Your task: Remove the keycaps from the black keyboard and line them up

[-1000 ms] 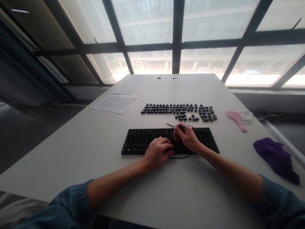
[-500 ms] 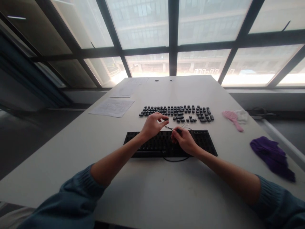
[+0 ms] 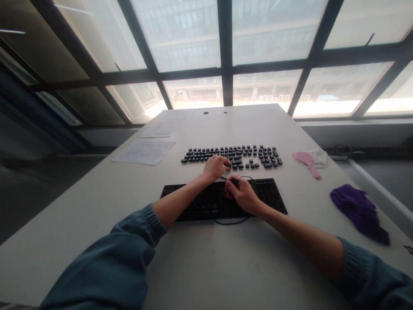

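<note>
A black keyboard (image 3: 193, 206) with its keycaps off across much of it lies in front of me, partly under my forearms. My left hand (image 3: 215, 168) reaches over its far edge to the near side of the laid-out black keycaps (image 3: 237, 158), thumb and fingers pinched on a small dark keycap (image 3: 229, 165). Above the keyboard's middle, my right hand (image 3: 243, 194) is closed around a dark-handled wire keycap puller (image 3: 235, 182). Its thin wires point away from me. The right fingers partly hide the handle.
Beyond the keyboard on the white table (image 3: 206, 258), loose keycaps lie in rows. A pink hairbrush (image 3: 308, 162) rests by a white tissue (image 3: 319, 158) at the right, with a purple cloth (image 3: 359, 213) nearer. Paper sheets (image 3: 145, 151) lie left. A cable (image 3: 230, 223) loops at the keyboard's front.
My left hand has moved forward from above the keyboard to the keycap rows, still pinching the keycap. My right hand stays over the keyboard with the puller. The view has shifted slightly.
</note>
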The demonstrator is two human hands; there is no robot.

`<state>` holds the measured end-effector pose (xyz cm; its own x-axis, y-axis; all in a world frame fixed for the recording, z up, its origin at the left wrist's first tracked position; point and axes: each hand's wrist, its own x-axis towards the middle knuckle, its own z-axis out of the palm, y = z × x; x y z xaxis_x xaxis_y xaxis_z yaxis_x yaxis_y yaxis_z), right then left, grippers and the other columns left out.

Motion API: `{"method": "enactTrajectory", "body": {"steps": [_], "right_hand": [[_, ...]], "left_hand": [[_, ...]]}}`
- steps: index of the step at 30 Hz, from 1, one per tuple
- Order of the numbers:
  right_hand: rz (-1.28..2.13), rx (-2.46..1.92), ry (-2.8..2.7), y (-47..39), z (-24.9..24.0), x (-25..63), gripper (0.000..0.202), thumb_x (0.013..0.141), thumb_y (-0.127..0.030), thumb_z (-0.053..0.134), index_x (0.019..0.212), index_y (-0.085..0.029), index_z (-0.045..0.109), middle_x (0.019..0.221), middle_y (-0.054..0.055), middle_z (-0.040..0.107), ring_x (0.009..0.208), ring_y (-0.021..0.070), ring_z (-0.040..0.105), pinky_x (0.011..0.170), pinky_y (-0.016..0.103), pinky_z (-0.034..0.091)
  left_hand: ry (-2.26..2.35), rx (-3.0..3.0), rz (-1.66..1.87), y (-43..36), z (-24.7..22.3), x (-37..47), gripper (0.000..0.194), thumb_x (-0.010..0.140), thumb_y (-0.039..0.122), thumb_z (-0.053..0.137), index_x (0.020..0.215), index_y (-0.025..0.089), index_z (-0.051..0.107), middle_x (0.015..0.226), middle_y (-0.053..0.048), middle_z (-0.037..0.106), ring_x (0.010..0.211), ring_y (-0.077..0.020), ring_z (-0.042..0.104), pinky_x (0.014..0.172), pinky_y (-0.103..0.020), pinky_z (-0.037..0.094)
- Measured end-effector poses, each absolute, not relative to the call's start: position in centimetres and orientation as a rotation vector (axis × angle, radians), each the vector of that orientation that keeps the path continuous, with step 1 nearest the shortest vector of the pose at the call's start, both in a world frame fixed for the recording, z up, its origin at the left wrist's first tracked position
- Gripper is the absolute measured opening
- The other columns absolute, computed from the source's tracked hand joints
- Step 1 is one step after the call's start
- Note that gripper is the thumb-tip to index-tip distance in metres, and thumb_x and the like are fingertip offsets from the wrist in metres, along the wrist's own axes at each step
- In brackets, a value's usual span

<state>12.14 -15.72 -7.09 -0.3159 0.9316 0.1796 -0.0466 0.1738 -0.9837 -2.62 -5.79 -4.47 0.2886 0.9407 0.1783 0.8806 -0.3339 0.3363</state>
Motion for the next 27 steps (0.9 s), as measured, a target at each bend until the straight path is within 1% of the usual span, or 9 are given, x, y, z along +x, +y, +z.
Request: {"method": "enactTrajectory", "body": {"steps": [8,13,19,27], "right_hand": [[1.299,-0.882,-1.515,-15.6,-7.2,12.2,0.032,0.090,-0.050,0.058,0.082,-0.019,0.055,0.067,-0.001,0.060,0.055,0.0133,0.060,0.051,0.024,0.047],[1.308,-0.884,-1.513,-15.6,-7.3,12.1,0.031,0.090,-0.049,0.058,0.082,-0.019,0.055,0.067,-0.001,0.060,0.055,0.0136,0.059,0.051,0.025,0.047],[1.318,-0.885,-1.502,-15.7,-6.9,12.2,0.031,0.090,-0.049,0.059,0.082,-0.019,0.054,0.067,-0.001,0.060,0.055,0.0135,0.059,0.051,0.024,0.047],[1.314,-0.880,-1.507,-15.6,-7.2,12.3,0.035,0.089,-0.052,0.059,0.082,-0.018,0.055,0.066,-0.001,0.061,0.055,0.0134,0.059,0.050,0.024,0.047]], "left_hand": [[1.753,2.449,0.541,-5.4,-4.9,-2.2,0.017,0.076,0.031,0.077,0.092,0.025,0.079,0.092,-0.005,0.076,0.097,-0.0258,0.065,0.089,-0.035,0.048],[1.721,2.446,0.569,-5.5,-4.9,-2.3,0.015,0.076,0.029,0.077,0.089,0.024,0.079,0.093,-0.006,0.076,0.098,-0.0263,0.063,0.089,-0.036,0.047],[1.705,2.417,0.615,-5.6,-4.8,-2.5,0.017,0.075,0.027,0.078,0.091,0.024,0.079,0.097,-0.006,0.075,0.099,-0.0254,0.064,0.090,-0.035,0.047],[1.740,2.329,0.689,-5.9,-3.3,-3.7,0.015,0.075,0.030,0.077,0.089,0.024,0.078,0.094,-0.002,0.075,0.092,-0.0219,0.067,0.084,-0.031,0.048]]}}
